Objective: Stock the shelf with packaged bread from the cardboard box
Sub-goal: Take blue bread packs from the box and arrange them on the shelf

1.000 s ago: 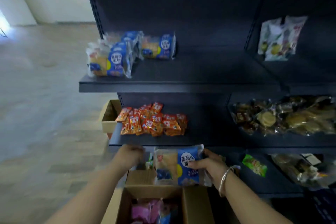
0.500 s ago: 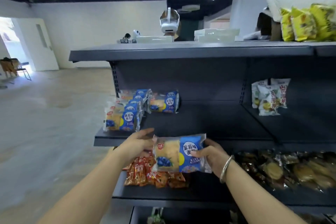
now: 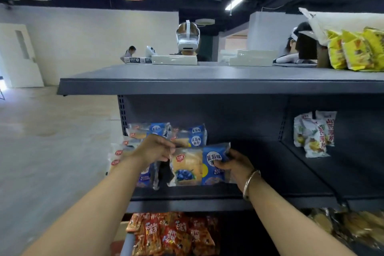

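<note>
1. My bread packet (image 3: 197, 165) is up at the middle shelf (image 3: 270, 172) now; half a second ago I had it in front of that shelf's front edge, over the orange snacks, and a second ago it was down just above the cardboard box.
2. That box has dropped out of my view altogether, and the top shelf (image 3: 207, 78) with people behind it fills the upper part.
3. The packet stands upright over the front of the shelf board, just right of the stocked bread packets (image 3: 187, 137); I cannot tell whether its bottom edge touches the board.
4. My left hand (image 3: 154, 148) pinches the packet's top left corner, fingers curled down over the wrapper seam, forearm reaching up from the lower left.
5. My right hand (image 3: 234, 165) grips the blue right end, thumb across the printed front, fingers wrapped behind out of sight.
6. The bangle (image 3: 250, 184) sits on my right wrist, that forearm angling in from the lower right.
7. Both arms are stretched forward, hands level with each other, the packet between them.
8. Below, the orange snack packets (image 3: 172, 233) lie on the lower shelf; white-and-green bags (image 3: 313, 133) stand far right, well apart from my packet.
</note>
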Available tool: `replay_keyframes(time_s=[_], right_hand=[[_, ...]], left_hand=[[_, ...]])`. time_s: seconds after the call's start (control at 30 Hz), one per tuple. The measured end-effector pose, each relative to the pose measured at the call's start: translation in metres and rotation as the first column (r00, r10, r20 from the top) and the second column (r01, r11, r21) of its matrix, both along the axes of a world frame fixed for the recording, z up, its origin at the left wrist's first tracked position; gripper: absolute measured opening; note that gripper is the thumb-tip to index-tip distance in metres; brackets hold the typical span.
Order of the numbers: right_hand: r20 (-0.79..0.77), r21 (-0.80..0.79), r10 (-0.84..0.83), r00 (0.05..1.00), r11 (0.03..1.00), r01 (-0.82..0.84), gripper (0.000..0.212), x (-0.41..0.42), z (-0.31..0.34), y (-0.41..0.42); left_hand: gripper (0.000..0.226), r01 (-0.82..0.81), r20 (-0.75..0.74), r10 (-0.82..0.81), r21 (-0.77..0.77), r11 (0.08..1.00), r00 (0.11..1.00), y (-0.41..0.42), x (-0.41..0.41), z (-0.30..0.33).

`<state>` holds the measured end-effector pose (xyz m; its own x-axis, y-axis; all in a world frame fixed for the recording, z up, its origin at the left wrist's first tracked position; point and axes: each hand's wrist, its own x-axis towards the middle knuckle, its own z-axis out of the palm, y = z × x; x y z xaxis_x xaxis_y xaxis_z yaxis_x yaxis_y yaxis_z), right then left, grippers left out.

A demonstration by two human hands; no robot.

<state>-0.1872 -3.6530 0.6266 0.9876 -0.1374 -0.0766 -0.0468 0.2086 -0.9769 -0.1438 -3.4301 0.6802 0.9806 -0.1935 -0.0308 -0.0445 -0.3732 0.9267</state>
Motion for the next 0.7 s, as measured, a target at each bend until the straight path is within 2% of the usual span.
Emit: replay_keyframes(time_s=[0.1,0.23,0.37,0.5,0.6,0.7], right_hand=[[-0.027,-0.027,-0.047,0.999,0.999,0.046,0.022,0.029,0.001,0.006],[0.008,-0.155,-0.138,0.99,0.978,0.138,0.013,0.057,-0.015,0.011],[-0.003,-0.111,-0.166,0.986,0.98,0.164,0.017,0.079,-0.03,0.016],[-0.045,-0.121,-0.187,0.981,0.976,0.181,0.017,0.098,-0.039,0.02],[-0.048,-0.282,-0.253,0.966,0.931,0.23,0.023,0.108,-0.04,0.022],[-0.075,-0.261,-0.281,0.957,0.931,0.253,0.027,0.118,-0.042,0.024]], left_hand=[[0.032,-0.056,0.006,0.056,0.016,0.998,0.998,-0.001,0.034,0.0],[0.036,-0.079,0.022,0.078,0.061,0.995,0.997,-0.004,0.071,-0.008],[0.032,-0.046,0.081,0.031,0.181,0.983,0.996,-0.007,0.092,-0.013],[0.027,-0.073,0.094,0.054,0.213,0.974,0.994,-0.009,0.113,-0.02],[0.028,-0.053,0.155,0.002,0.328,0.943,0.988,-0.011,0.122,-0.022],[0.034,-0.043,0.256,-0.084,0.454,0.89,0.963,-0.011,0.129,-0.02]])
